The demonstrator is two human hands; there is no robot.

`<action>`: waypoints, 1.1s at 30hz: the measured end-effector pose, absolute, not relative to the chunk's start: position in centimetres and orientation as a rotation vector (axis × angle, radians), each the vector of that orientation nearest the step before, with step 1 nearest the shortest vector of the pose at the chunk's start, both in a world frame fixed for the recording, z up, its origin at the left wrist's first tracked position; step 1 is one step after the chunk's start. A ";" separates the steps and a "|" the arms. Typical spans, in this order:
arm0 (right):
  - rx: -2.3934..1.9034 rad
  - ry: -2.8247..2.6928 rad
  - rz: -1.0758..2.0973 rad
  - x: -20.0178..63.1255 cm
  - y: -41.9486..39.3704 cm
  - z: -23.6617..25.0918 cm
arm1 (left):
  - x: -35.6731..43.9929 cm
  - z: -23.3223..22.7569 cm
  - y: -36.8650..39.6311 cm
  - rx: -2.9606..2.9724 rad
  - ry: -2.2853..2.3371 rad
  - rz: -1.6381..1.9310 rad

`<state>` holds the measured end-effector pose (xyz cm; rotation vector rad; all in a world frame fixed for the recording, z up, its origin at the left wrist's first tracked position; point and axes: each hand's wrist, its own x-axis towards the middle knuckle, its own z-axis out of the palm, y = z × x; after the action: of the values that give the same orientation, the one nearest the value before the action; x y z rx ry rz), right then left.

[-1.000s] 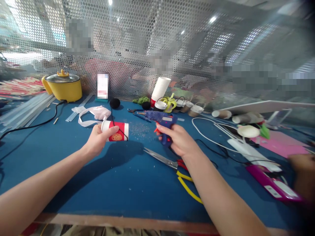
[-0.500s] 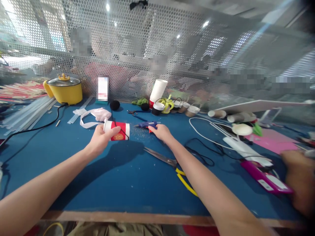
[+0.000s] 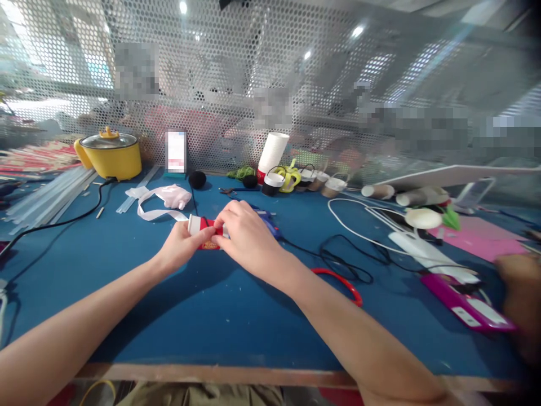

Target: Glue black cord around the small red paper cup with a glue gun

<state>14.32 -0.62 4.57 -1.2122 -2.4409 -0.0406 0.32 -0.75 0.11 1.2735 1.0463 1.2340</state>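
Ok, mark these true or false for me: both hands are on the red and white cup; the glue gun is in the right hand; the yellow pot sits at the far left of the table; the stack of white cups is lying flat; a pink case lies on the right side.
1. Both hands on the red and white cup: true; left hand and right hand meet on it.
2. Glue gun in the right hand: false; it lies on the blue table behind that hand.
3. Yellow pot at far left: true.
4. Stack of white cups lying flat: false; it stands, leaning slightly.
5. Pink case on the right: true.
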 end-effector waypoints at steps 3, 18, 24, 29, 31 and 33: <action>-1.236 -2.389 0.068 14.4 -0.2 4.0 | 0.3 0.1 -0.7 1.263 1.062 1.215; -1.047 -1.852 0.859 16.3 0.3 4.2 | 0.3 0.2 -0.5 0.888 1.012 1.170; -0.999 -1.779 0.973 16.5 0.5 3.7 | 0.5 0.2 -0.8 0.865 0.998 1.149; -0.996 -1.742 0.971 16.7 0.7 3.5 | 0.4 0.1 -0.8 0.871 0.962 1.142; -0.995 -1.737 0.966 16.8 0.8 3.4 | 0.4 0.1 -0.9 0.877 0.950 1.145; -0.989 -1.732 0.967 16.8 0.9 3.3 | 0.4 0.0 -0.9 0.882 0.943 1.143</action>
<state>16.79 0.86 3.30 -0.9894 -1.7325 0.9669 0.37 -0.94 0.04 0.8821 0.9427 1.1434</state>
